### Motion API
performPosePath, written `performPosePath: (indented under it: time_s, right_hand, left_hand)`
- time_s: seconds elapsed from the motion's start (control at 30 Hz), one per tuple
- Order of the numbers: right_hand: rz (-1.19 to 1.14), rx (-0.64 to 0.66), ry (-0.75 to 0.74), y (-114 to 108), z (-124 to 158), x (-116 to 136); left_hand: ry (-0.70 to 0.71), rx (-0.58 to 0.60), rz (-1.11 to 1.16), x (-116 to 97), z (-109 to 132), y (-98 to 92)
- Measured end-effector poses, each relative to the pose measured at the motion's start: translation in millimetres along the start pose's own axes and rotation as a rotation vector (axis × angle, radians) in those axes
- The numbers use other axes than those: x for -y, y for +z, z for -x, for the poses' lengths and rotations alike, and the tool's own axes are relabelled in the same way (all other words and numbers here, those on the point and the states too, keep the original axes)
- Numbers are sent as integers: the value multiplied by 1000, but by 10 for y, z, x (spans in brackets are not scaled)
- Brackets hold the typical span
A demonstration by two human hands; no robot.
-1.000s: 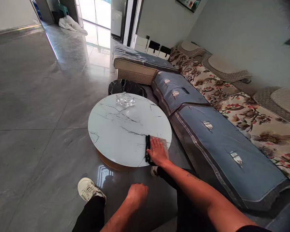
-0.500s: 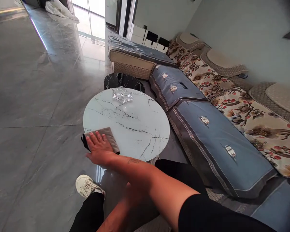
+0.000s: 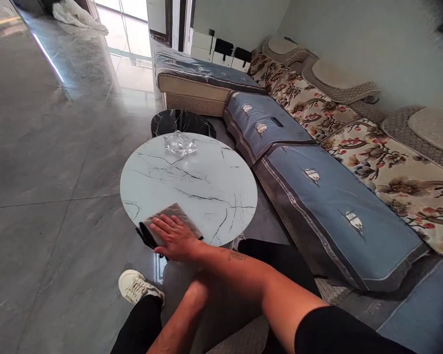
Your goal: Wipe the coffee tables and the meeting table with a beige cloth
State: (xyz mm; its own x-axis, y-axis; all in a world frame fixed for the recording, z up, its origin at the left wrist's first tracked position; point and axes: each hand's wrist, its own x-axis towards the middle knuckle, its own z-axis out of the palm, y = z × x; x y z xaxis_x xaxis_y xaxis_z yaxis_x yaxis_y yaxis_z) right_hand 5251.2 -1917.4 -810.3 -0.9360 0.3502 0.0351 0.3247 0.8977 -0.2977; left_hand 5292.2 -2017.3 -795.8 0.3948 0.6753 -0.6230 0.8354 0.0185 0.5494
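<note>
My right hand [image 3: 173,237] presses flat on a grey-brown cloth [image 3: 172,216], which has a black folded edge and lies at the near rim of a round white marble-look table top [image 3: 206,189] with black veins. My left hand [image 3: 197,294] is a curled shape below the table's near side, mostly hidden behind my right forearm. It touches nothing I can see. A clear cut-glass ashtray [image 3: 180,144] stands at the table's far edge, well away from both hands.
A black marble side table [image 3: 180,123] stands behind the round table. To the right, a sofa has blue ship-pattern cushions [image 3: 335,211] and floral covers [image 3: 387,182], with a black remote [image 3: 276,122] on one cushion. A glossy grey tile floor [image 3: 59,147] spreads left. My white sneaker [image 3: 138,287] shows below.
My right hand and the cloth have slid rightward along the table's near rim from its left side. A second earlier they were at the right side. My head view has also drifted.
</note>
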Motion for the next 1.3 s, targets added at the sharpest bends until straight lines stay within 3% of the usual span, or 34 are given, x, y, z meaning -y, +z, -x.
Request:
performPosePath:
  time_s: [0.17, 0.3, 0.4, 0.5, 0.7, 0.87, 1.0, 1.13, 1.3]
  right_hand:
    - [-2, 57, 196, -183, 718, -618]
    - [48, 88, 485, -412, 1193, -1231]
    - [64, 74, 637, -576, 1414, -1563]
    - [16, 37, 644, -655, 1512, -1720]
    - [190, -112, 650, -582, 1559, -1668]
    - [253, -17, 659, -588, 1411, -1528]
    - [237, 34, 586, -613, 1232, -1420]
    - [167, 25, 490, -547, 1019, -1264]
    - [55, 0, 544, -499, 753, -1117]
  left_hand:
    - [-25, -4, -63, -17, 73, 13]
    - [-7, -23, -75, -28, 119, 5]
    - [-6, -28, -82, -25, 126, 11]
    - [-4, -38, -82, -7, 126, 30]
    - [3, -44, -69, 37, 90, 98]
    - [-4, -42, -76, 24, 73, 112]
    - [0, -20, -92, -11, 77, 72]
    - [2, -7, -95, -37, 65, 54]
    - [-11, 17, -88, -66, 59, 43]
